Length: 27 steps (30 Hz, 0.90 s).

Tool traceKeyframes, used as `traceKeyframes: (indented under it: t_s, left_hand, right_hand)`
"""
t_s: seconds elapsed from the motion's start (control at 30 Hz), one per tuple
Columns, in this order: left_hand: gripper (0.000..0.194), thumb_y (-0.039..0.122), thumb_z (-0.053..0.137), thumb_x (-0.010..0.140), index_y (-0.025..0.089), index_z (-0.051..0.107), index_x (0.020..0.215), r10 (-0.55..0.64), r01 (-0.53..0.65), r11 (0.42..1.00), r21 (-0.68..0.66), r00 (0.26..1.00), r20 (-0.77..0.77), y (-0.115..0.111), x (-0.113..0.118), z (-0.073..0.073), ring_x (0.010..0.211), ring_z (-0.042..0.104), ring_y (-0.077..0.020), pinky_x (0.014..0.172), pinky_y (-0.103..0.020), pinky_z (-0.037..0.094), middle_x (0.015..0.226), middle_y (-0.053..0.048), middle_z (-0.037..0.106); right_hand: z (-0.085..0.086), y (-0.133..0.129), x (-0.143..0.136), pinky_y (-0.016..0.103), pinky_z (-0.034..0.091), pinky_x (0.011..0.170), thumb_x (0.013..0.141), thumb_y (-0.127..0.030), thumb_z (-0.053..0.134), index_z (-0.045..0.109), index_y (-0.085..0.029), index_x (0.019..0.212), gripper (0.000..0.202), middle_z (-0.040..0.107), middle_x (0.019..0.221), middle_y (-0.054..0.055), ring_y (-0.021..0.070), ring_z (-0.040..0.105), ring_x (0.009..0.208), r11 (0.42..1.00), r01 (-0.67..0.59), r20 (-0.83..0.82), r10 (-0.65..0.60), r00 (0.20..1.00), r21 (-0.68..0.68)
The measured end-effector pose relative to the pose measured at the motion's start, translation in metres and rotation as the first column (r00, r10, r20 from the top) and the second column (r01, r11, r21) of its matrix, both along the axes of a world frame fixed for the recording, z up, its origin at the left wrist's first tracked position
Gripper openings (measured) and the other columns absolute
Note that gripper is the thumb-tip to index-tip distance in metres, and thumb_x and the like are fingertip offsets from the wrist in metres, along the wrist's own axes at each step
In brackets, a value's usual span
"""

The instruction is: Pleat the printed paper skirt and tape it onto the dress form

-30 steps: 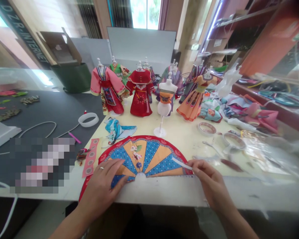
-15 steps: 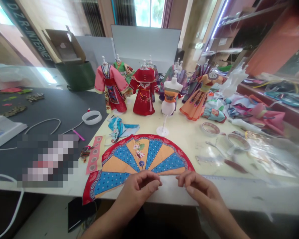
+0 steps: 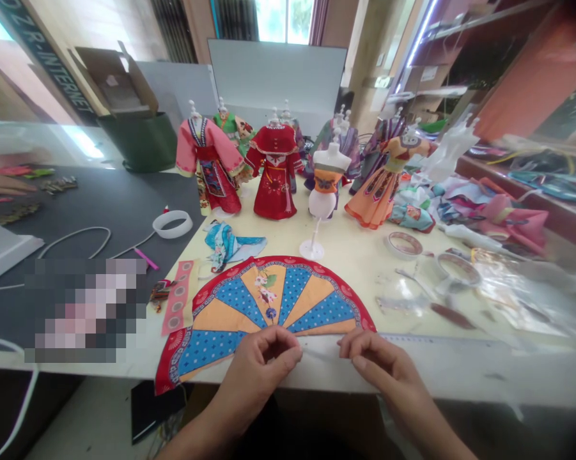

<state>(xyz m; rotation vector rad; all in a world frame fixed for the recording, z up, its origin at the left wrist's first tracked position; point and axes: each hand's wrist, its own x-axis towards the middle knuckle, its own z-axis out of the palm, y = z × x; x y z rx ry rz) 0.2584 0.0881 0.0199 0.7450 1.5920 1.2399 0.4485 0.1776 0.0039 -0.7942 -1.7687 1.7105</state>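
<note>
Currently left hand [image 3: 264,363] and right hand [image 3: 386,365], two hands curled (pinching what, cannot tell), near one fan-shaped cloth [image 3: 311,299]

The single view looked forward and down from the person's head, above the near edge of the flat, pale yellow counter [image 3: 350,248]; the bare left hand [image 3: 263,361] and bare right hand [image 3: 386,364] showed close below, the pale grey rectangular board [image 3: 275,76] far beyond.

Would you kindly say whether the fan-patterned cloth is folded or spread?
Spread: the cloth lies as a wide arc, blue and orange panels showing.
</note>
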Motion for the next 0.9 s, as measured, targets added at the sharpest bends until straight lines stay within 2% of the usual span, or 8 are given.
traceKeyframes:
  t_s: [0.23,0.43,0.57,0.67,0.9]
  left_hand:
    - [0.016,0.031,0.059,0.077,0.017,0.058,0.069,0.007,0.001,0.999,0.054,0.989,-0.146,-0.003,0.0,-0.007,0.066,0.053,-0.0138,0.061,-0.023,0.041,0.068,0.0,0.059]
    - [0.018,0.033,0.055,0.078,0.018,0.056,0.068,0.06,-0.041,0.996,0.08,0.966,-0.253,-0.006,0.008,-0.006,0.064,0.053,-0.0142,0.058,-0.023,0.042,0.066,0.0,0.059]
    - [0.018,0.027,0.053,0.079,0.019,0.054,0.063,0.124,-0.047,0.983,0.175,0.88,-0.459,-0.015,0.015,-0.006,0.061,0.054,-0.0136,0.058,-0.022,0.043,0.063,0.001,0.057]
    - [0.018,0.024,0.051,0.081,0.019,0.054,0.065,0.169,-0.043,0.973,0.227,0.801,-0.574,-0.023,0.017,-0.01,0.061,0.055,-0.0131,0.058,-0.022,0.044,0.063,0.001,0.057]
    - [0.016,0.023,0.051,0.082,0.019,0.053,0.067,0.224,-0.077,0.966,0.246,0.721,-0.655,-0.022,0.013,-0.022,0.063,0.056,-0.0136,0.061,-0.024,0.046,0.066,0.001,0.057]
  right_hand:
    - [-0.002,-0.001,-0.003,0.024,0.041,0.068,0.085,-0.037,0.058,0.062,-0.022,0.078,0.017,0.059,0.076,0.0,0.0157,0.053,0.074,0.995,0.099,0.129,-0.1,0.987,0.01]
    - [-0.001,-0.003,-0.005,0.024,0.043,0.065,0.081,-0.036,0.061,0.063,-0.021,0.077,0.016,0.061,0.072,0.0,0.0163,0.055,0.07,0.987,0.159,0.186,-0.161,0.969,0.022]
    - [-0.003,-0.007,-0.007,0.025,0.043,0.065,0.082,-0.035,0.06,0.06,-0.021,0.074,0.017,0.06,0.071,-0.001,0.0164,0.056,0.07,0.984,0.142,0.216,-0.162,0.963,0.104]
    - [-0.006,-0.011,-0.011,0.025,0.043,0.065,0.081,-0.033,0.06,0.056,-0.021,0.07,0.017,0.058,0.07,-0.002,0.0159,0.054,0.068,0.965,0.163,0.238,-0.21,0.948,0.204]
    - [-0.004,-0.014,-0.027,0.025,0.042,0.066,0.081,-0.028,0.059,0.051,-0.021,0.067,0.017,0.055,0.071,-0.002,0.0152,0.053,0.068,0.956,0.179,0.161,-0.22,0.962,0.233]
